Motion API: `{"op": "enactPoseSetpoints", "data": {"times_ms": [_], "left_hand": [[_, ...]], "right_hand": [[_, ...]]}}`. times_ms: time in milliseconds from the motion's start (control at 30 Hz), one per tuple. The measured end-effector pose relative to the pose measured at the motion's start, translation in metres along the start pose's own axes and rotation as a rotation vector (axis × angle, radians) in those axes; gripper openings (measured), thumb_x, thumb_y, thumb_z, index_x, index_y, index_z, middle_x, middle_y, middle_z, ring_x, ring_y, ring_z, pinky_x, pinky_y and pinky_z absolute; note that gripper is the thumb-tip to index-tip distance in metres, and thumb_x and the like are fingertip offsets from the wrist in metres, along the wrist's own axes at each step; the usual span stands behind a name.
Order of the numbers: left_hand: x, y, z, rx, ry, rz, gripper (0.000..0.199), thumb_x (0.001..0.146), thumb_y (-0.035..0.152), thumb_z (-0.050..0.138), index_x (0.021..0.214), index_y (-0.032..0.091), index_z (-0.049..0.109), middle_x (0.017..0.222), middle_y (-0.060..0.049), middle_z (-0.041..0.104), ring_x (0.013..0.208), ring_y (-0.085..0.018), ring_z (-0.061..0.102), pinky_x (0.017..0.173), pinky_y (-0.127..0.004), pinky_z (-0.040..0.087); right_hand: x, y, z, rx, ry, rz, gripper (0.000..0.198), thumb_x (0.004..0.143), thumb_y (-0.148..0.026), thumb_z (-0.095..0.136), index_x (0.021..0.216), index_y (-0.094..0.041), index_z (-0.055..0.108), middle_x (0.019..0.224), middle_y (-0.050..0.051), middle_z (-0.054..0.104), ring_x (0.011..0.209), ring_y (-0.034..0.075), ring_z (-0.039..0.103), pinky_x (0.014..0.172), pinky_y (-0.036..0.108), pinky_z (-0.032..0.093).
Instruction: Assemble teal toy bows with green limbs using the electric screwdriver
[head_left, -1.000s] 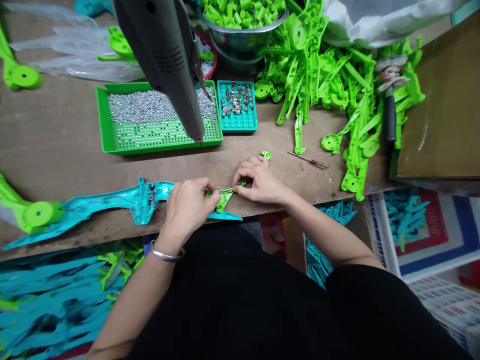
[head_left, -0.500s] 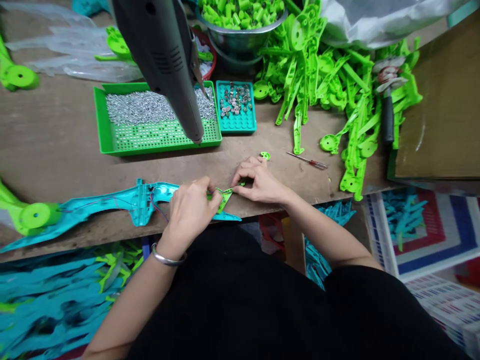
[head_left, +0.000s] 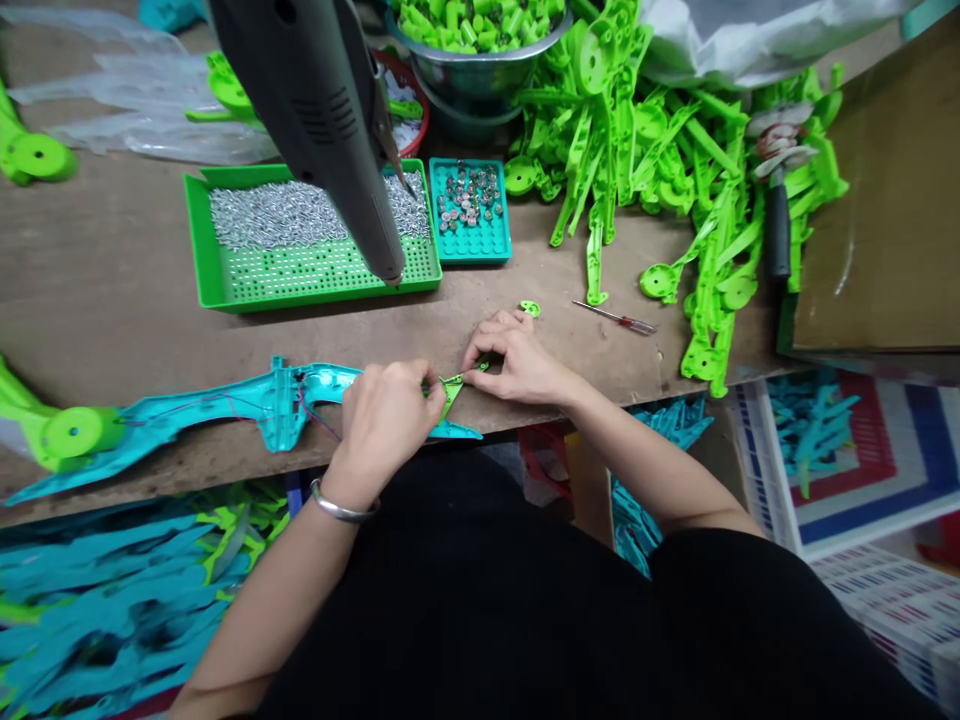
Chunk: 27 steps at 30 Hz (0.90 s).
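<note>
A long turquoise bow-shaped plastic shell (head_left: 202, 400) lies along the front edge of the table, with thin dark red wires along its inside. Near its right end sits a green plastic piece (head_left: 451, 392), partly covered by my fingers. My left hand (head_left: 390, 415) rests over the shell, thumb and fingers pinched at the left of that green piece. My right hand (head_left: 517, 362) has thumb and forefinger closed at the piece's upper right tip. Whatever the fingertips pinch is too small or hidden. Just behind my right hand is a small green part (head_left: 529, 308).
A power screwdriver (head_left: 352, 150) hangs over a green tray (head_left: 315, 285) of screws. Beside it stands a turquoise tray (head_left: 480, 250) of small metal pieces. A screwdriver (head_left: 619, 319), piled green parts (head_left: 600, 120), a metal bowl (head_left: 480, 70) and a cardboard box (head_left: 885, 220) are around.
My left hand has turned slightly and shifted a little to the right. My right hand keeps nearly the same pinch and place. The view has moved very slightly.
</note>
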<state>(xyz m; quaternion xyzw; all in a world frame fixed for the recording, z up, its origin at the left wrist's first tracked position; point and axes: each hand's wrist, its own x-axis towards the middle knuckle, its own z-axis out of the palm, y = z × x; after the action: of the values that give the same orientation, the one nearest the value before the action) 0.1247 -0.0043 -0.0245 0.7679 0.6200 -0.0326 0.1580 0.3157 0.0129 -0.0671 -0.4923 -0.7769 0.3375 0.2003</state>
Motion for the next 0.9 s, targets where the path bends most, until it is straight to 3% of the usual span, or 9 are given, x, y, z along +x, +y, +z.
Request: {"op": "enactPoseSetpoints", "data": {"times_ms": [233, 400, 533, 667, 800, 900], "left_hand": [[-0.005, 0.01, -0.006, 0.18, -0.053, 0.071, 0.027, 0.09, 0.031, 0.049, 0.084, 0.021, 0.074, 0.075, -0.014, 0.072, 0.072, -0.032, 0.069, 0.055, -0.033, 0.036], [-0.006, 0.012, -0.009, 0.237, -0.097, 0.085, 0.03, 0.092, 0.03, 0.046, 0.085, 0.019, 0.073, 0.077, -0.015, 0.072, 0.074, -0.033, 0.07, 0.055, -0.033, 0.037], [-0.007, 0.012, -0.008, 0.235, -0.071, 0.081, 0.026, 0.092, 0.029, 0.046, 0.089, 0.021, 0.071, 0.081, -0.013, 0.073, 0.077, -0.032, 0.071, 0.055, -0.032, 0.036], [-0.016, 0.013, -0.005, 0.229, -0.052, 0.094, 0.028, 0.096, 0.028, 0.042, 0.091, 0.021, 0.069, 0.081, -0.01, 0.073, 0.072, -0.029, 0.071, 0.05, -0.03, 0.028], [-0.031, 0.003, 0.004, 0.225, 0.013, 0.204, 0.032, 0.101, 0.028, 0.037, 0.093, 0.021, 0.068, 0.085, -0.007, 0.073, 0.064, -0.023, 0.068, 0.048, -0.03, 0.021], [-0.037, -0.016, 0.013, 0.105, 0.087, 0.303, 0.028, 0.1, 0.03, 0.043, 0.095, 0.022, 0.069, 0.087, -0.005, 0.073, 0.066, -0.02, 0.068, 0.05, -0.03, 0.025]], "right_hand": [[0.0, -0.002, -0.001, 0.002, -0.013, 0.021, 0.007, 0.078, -0.026, 0.065, 0.073, -0.02, 0.065, 0.084, 0.002, 0.066, 0.097, 0.023, 0.051, 0.099, 0.045, 0.02], [-0.002, -0.008, 0.002, -0.022, 0.018, 0.013, 0.014, 0.074, -0.026, 0.065, 0.086, -0.02, 0.064, 0.093, 0.003, 0.068, 0.096, 0.023, 0.049, 0.097, 0.044, 0.022], [-0.003, -0.015, 0.013, -0.021, 0.09, -0.008, 0.01, 0.073, -0.024, 0.063, 0.082, -0.02, 0.062, 0.087, 0.001, 0.068, 0.093, 0.022, 0.05, 0.097, 0.044, 0.021], [-0.005, -0.018, 0.022, 0.004, 0.116, -0.051, 0.005, 0.077, -0.02, 0.058, 0.078, -0.021, 0.063, 0.081, -0.002, 0.068, 0.09, 0.019, 0.052, 0.098, 0.043, 0.02], [-0.006, -0.017, 0.024, 0.021, 0.118, -0.087, 0.012, 0.08, -0.018, 0.056, 0.078, -0.021, 0.067, 0.082, -0.002, 0.068, 0.088, 0.017, 0.055, 0.101, 0.043, 0.021], [-0.008, -0.016, 0.024, 0.016, 0.115, -0.109, 0.018, 0.081, -0.016, 0.056, 0.078, -0.024, 0.072, 0.082, -0.002, 0.067, 0.086, 0.016, 0.056, 0.102, 0.044, 0.021]]}}
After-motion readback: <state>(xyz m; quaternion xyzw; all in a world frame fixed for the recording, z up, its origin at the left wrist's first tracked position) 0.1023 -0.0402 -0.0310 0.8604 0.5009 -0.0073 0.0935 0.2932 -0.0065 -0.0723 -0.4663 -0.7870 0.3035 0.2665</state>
